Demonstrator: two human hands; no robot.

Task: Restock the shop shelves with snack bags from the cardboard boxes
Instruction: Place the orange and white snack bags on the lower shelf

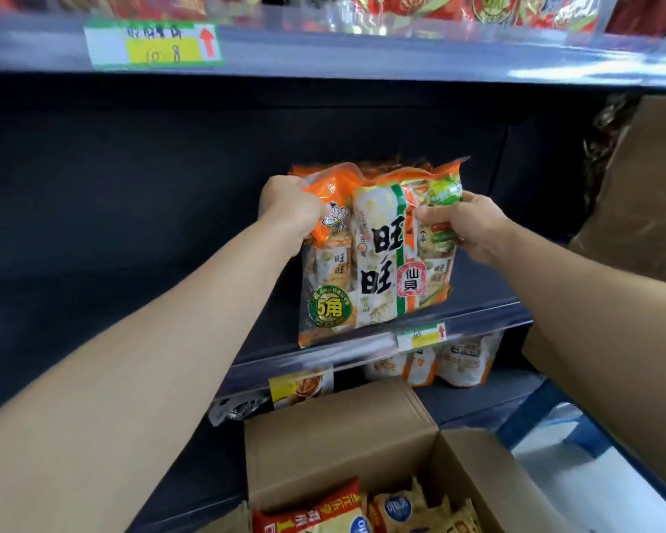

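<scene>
While both hands, left hand (289, 209) and right hand (473, 225), clench the snack bag (377, 255), it stands upright at the shelf (362, 340) edge.

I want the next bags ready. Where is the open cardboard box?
The open cardboard box sits bottom centre of the head view, below the shelf edge, directly under the held snack bag.

— Where are the arms?
— Both bare forearms reach forward and upward, converging toward the middle.
— And the hands?
— The left hand (291, 209) is curled into a tight fist, knuckles facing up, fingers clenched. The right hand (471, 225) is closed too, thumb pressed on the near side, fingers wrapped behind. Both are level with each other, a little apart.
</scene>
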